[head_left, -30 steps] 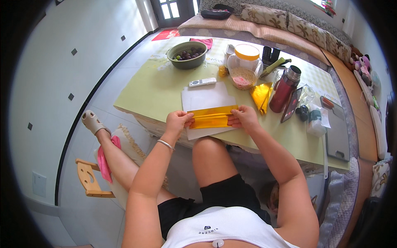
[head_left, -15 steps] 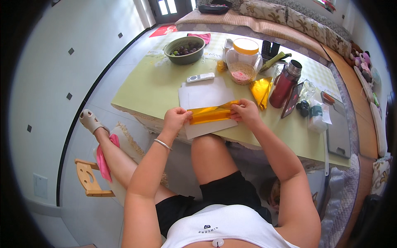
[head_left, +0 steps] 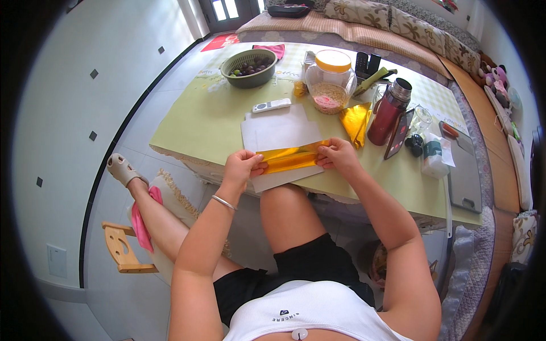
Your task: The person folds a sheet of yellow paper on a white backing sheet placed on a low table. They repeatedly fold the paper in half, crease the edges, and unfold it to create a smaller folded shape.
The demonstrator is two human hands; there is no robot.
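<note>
A folded strip of shiny gold foil paper [head_left: 291, 157] is stretched between my two hands, just over the table's near edge. My left hand [head_left: 242, 168] pinches its left end between thumb and fingers, and a silver bangle circles that wrist. At the other end, my right hand [head_left: 339, 156] pinches the strip's right side. Beneath the strip lie white sheets [head_left: 281, 126] of paper or card, partly covered by the foil and my hands. Farther right on the table is another gold foil piece [head_left: 356, 122], folded to a point.
Behind the sheets lies a white remote control [head_left: 271, 105]. A green basin [head_left: 248, 69] of grapes stands far left, a yellow-lidded jar [head_left: 330, 85] at the back. To the right are a red thermos [head_left: 389, 113], a phone [head_left: 399, 135], a tissue pack [head_left: 435, 158] and a grey board [head_left: 462, 170].
The pinched foil strip stays stretched between both hands, with its front face tilted slightly differently. My left fingers have shifted a little on its end. The whole view has moved slightly.
</note>
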